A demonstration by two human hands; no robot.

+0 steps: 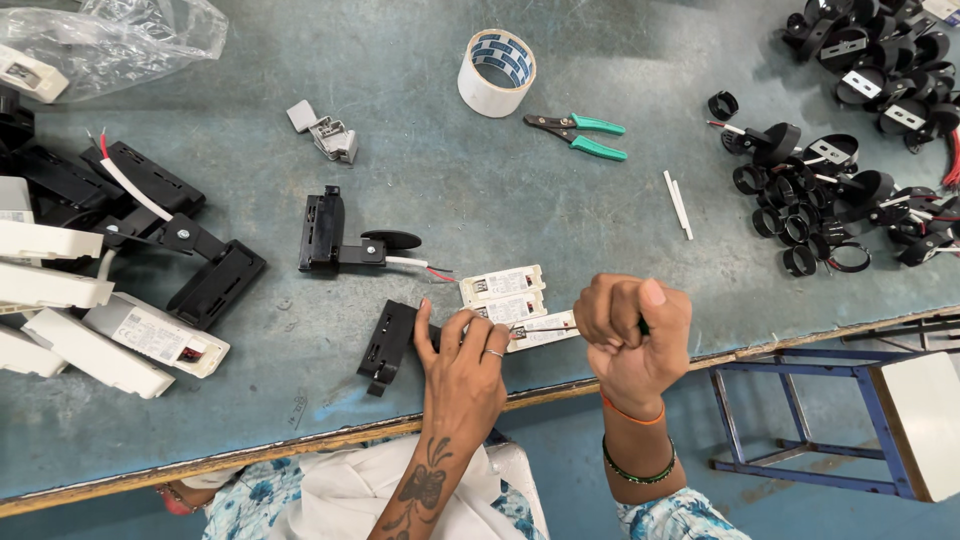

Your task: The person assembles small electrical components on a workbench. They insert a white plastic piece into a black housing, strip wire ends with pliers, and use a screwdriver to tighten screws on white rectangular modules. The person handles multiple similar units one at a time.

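My left hand (462, 362) rests near the table's front edge, its fingers pressing on a small white driver box (540, 331) and touching a black housing (387, 345) beside it. My right hand (632, 335) is closed in a fist around a thin screwdriver (545, 328) whose tip points left at the white box's terminal. Two more white driver boxes (503, 291) lie just behind. A black housing with red and white wires (340, 243) lies further back.
Black and white housings (120, 290) pile up at left under a plastic bag (120, 35). A tape roll (497, 71), green-handled pliers (580, 134) and white sticks (678, 203) lie mid-table. Black ring fittings (850, 170) crowd the right. A blue-framed stool (860, 420) stands beside the table.
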